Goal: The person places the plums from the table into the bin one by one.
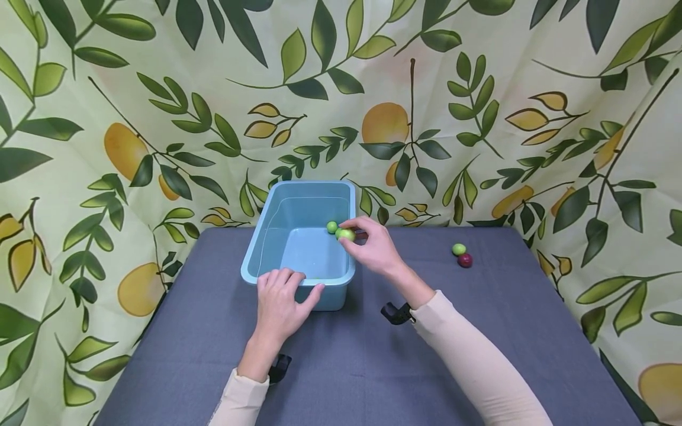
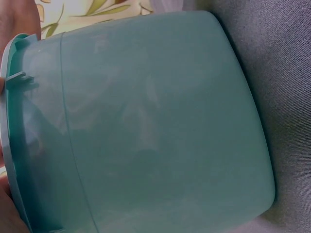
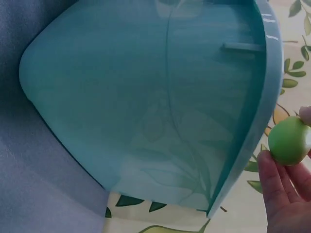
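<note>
One green fruit (image 1: 332, 227) is seen inside the blue tub (image 1: 330, 299), its near rim gripped by the left hand (image 1: 279, 305). A second green fruit (image 1: 347, 235) is pinched by the right hand (image 1: 375, 248) at the right rim. Green (image 1: 459, 249) and dark-red fruits (image 1: 465, 260) are placed side by side on grey cloth (image 1: 399, 367), backed by leaf-patterned fabric (image 1: 341, 160).

Blue-grey cloth-covered table (image 1: 362, 367) beneath a blue bin (image 1: 331, 297), a green fruit (image 1: 458, 249), a dark-red fruit (image 1: 465, 261).

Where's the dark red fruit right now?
In the head view, the dark red fruit sits on the table, right of the blue tub, just beside a green fruit.
</note>
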Demonstrator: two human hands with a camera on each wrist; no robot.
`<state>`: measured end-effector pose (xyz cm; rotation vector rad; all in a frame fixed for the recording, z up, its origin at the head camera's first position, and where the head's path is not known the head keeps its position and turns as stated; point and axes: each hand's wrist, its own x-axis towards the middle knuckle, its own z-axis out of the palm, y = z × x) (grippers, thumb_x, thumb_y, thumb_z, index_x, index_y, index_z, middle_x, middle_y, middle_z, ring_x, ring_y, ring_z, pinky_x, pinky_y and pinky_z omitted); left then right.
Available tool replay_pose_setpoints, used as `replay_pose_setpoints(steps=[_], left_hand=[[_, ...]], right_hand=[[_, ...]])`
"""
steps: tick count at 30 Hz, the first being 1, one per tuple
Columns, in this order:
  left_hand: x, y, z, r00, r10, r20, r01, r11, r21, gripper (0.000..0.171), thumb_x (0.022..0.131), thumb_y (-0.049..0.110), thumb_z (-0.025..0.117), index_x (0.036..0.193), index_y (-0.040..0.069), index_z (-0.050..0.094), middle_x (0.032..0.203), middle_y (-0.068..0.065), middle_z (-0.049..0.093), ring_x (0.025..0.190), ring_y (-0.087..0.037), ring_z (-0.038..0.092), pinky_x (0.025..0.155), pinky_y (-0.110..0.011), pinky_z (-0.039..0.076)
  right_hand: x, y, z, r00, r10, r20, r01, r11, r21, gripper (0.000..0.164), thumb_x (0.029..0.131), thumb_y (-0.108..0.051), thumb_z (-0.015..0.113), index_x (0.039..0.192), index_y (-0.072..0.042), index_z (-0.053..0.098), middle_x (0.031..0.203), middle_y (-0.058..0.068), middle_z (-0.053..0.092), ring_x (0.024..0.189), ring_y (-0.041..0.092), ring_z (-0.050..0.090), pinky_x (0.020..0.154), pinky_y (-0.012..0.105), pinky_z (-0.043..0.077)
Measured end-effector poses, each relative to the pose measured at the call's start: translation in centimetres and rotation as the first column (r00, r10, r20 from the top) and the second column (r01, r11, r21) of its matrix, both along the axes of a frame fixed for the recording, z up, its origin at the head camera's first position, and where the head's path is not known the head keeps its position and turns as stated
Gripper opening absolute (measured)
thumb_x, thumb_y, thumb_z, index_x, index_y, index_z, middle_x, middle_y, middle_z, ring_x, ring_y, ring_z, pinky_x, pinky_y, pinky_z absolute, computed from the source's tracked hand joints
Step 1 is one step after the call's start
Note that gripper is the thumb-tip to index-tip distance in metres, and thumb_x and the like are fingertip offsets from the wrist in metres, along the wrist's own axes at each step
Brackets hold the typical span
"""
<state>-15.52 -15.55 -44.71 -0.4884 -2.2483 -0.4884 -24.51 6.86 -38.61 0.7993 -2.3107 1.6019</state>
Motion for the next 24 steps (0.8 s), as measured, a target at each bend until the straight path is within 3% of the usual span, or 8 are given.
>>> replay_pose_setpoints(steps=[8, 14, 24], left_hand=[[0.0, 0.0, 0.0, 1.000, 0.004, 0.000, -0.004, 1.000, -0.002, 0.041, 0.085, 0.046, 0.072, 0.085, 0.005, 0.071, 0.080, -0.007, 0.062, 0.074, -0.030, 0.053, 0.078, -0.051, 0.039], [0.0, -0.1, -0.1, 1.000, -0.001, -0.005, 0.001, 1.000, 0.005, 0.041, 0.084, 0.045, 0.072, 0.085, 0.005, 0.070, 0.080, -0.007, 0.061, 0.074, -0.030, 0.053, 0.078, -0.051, 0.039], [0.0, 0.0, -0.1, 1.000, -0.004, -0.005, 0.004, 1.000, 0.008, 0.041, 0.085, 0.047, 0.071, 0.086, 0.005, 0.069, 0.084, -0.007, 0.062, 0.076, -0.031, 0.053, 0.079, -0.052, 0.039]], right_hand=[[-0.1, -0.4, -0.4, 1.000, 0.008, 0.001, -0.008, 1.000, -0.014, 0.027, 0.090, -0.009, 0.075, 0.115, -0.001, 0.072, 0.108, 0.015, 0.068, 0.099, 0.032, 0.066, 0.088, 0.044, 0.056], [0.0, -0.1, -0.2, 1.000, -0.004, -0.012, 0.004, 1.000, -0.027, 0.023, 0.089, -0.008, 0.076, 0.112, -0.002, 0.074, 0.105, 0.011, 0.069, 0.097, 0.028, 0.068, 0.088, 0.041, 0.056], [0.3, 1.3, 0.2, 0.998, -0.040, -0.057, 0.043, 0.998, 0.044, 0.019, 0.090, -0.009, 0.073, 0.109, -0.003, 0.074, 0.106, 0.010, 0.069, 0.092, 0.024, 0.068, 0.086, 0.038, 0.056]])
